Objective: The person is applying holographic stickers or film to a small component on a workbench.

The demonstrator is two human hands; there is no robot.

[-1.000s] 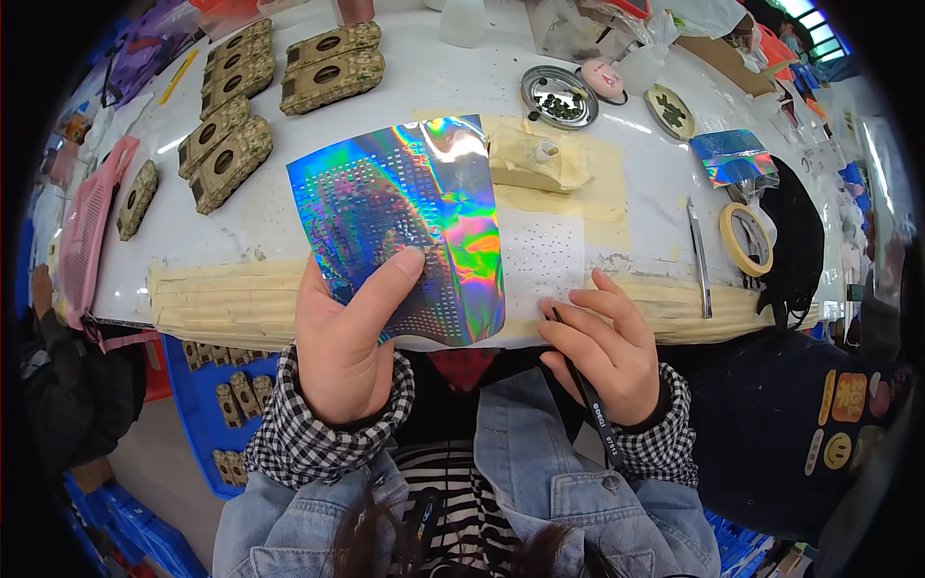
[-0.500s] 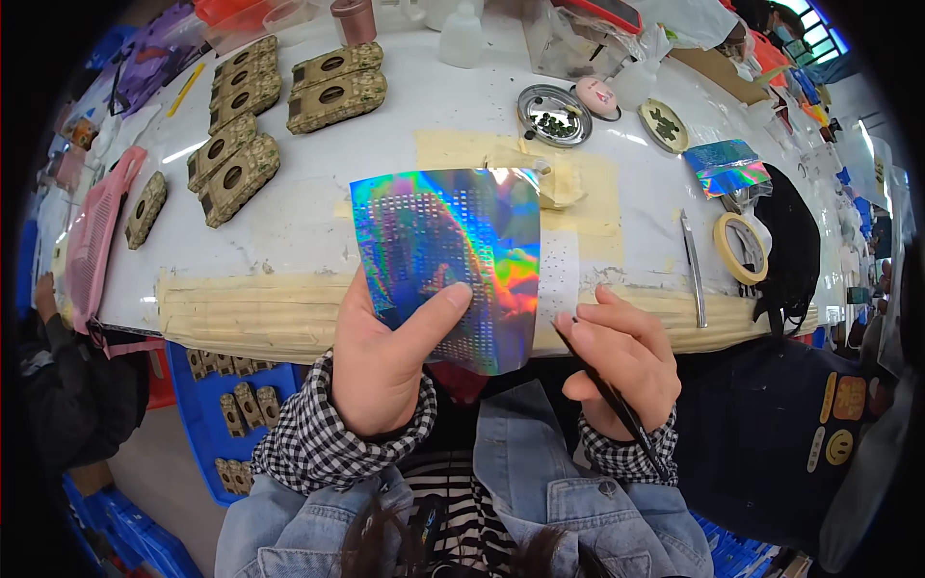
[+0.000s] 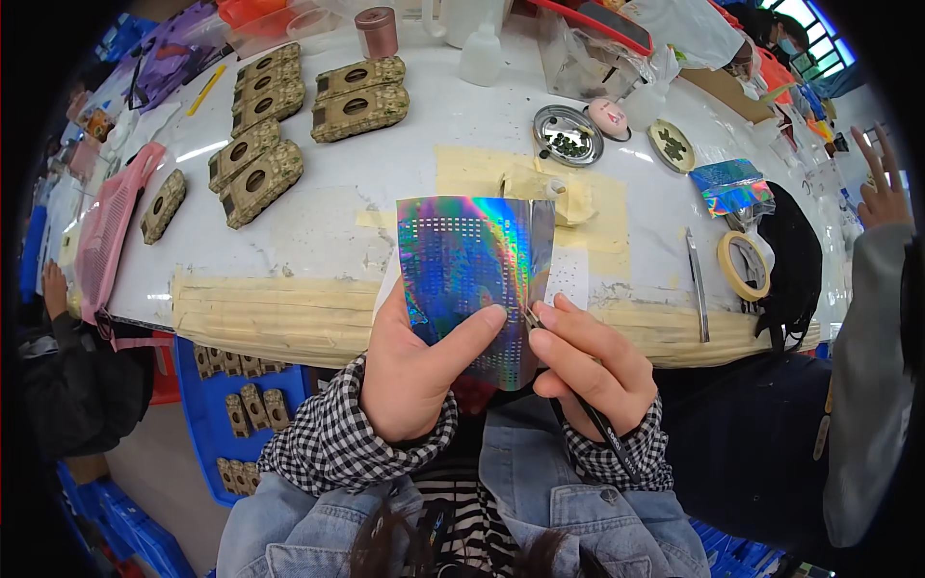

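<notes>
My left hand [image 3: 414, 371] grips a shiny holographic sheet [image 3: 453, 250] with rows of small rectangles, its thumb pressed flat on the front. Behind the sheet's right edge shows a white paper [image 3: 570, 275] with small dark specks. In my right hand [image 3: 607, 366] are black tweezers [image 3: 612, 438], pinched between thumb and fingers. Their tips reach the sheet's right part, close to my left thumb; whether they grip a piece is too small to tell. Both hands are over the table's taped front edge [image 3: 279, 313].
Camouflage-patterned toy tank hulls [image 3: 361, 114] stand at the back left; more lie in a blue tray [image 3: 207, 424] below. At the right are a metal dish [image 3: 568, 135] of green bits, silver tweezers [image 3: 698, 289] and a tape roll [image 3: 743, 265]. Another person's hand [image 3: 879, 183] is raised at far right.
The tweezers' tips have come left onto the sheet's right part. The sheet has turned and sits slightly lower and right in view. Another person's raised arm has appeared at far right.
</notes>
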